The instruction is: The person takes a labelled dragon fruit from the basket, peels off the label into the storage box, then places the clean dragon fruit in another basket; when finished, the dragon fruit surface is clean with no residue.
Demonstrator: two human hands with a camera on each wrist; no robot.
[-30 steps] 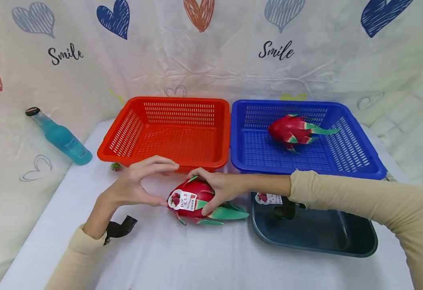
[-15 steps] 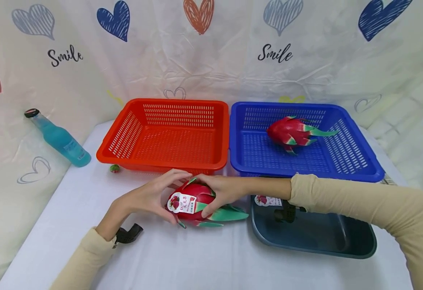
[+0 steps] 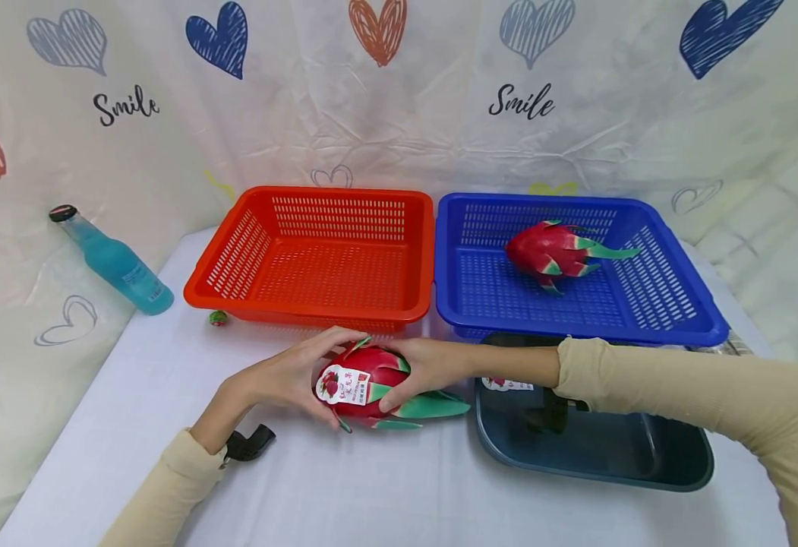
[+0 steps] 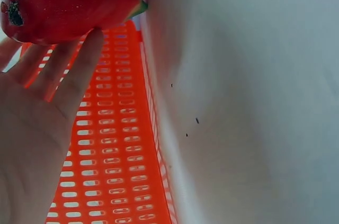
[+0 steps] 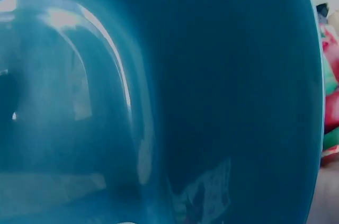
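Observation:
A red dragon fruit (image 3: 378,368) with green-tipped scales and a white label lies on the white cloth, its long green leaves pointing right. At its left end, my left hand (image 3: 289,377) holds it, fingers along the far side and thumb on the near side. My right hand (image 3: 433,365) grips it from the right, thumb across the near side by the leaves. The left wrist view shows the fruit's red end (image 4: 69,1) against the fingers of the left hand (image 4: 32,128). Only a sliver of the fruit (image 5: 332,107) appears in the right wrist view.
Behind the hands stand a red basket (image 3: 306,313) and a blue basket (image 3: 576,328), with another dragon fruit (image 3: 545,251) in the blue one. Under the right forearm sits a dark teal tub (image 3: 617,448). A blue bottle (image 3: 125,270) and a small green-red item (image 3: 218,318) are at left.
My left hand has moved right and closed round the fruit's left end, where it was apart or barely touching before. The right hand has kept its grip; the fruit has hardly moved.

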